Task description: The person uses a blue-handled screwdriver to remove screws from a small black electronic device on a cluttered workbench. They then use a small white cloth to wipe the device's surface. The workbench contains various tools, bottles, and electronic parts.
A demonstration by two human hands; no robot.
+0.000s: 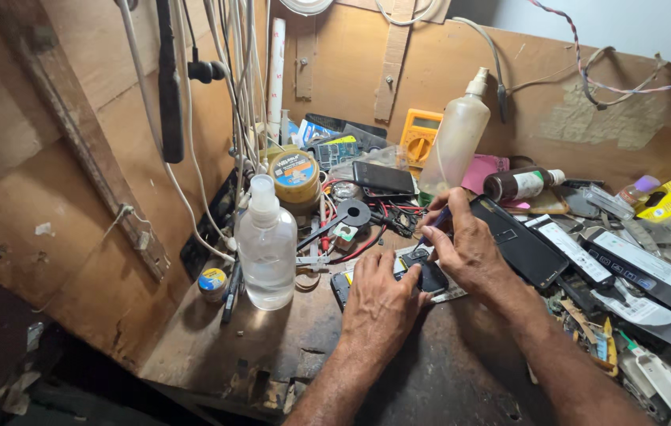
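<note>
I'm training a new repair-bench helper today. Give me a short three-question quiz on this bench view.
1. True or false: the right hand grips a blue-handled tool.
2. What does the left hand press down on? A) an opened phone B) the yellow multimeter C) the clear pump bottle
3. Which bottle lies on its side at the back right?

Key: 1 true; 2 A; 3 the brown bottle.

The small dark device (pixel 430 278) is largely hidden under the left hand (pixel 379 308). The tool tip, perhaps a screwdriver (pixel 436 223), is covered by the right hand (pixel 470 248).
</note>
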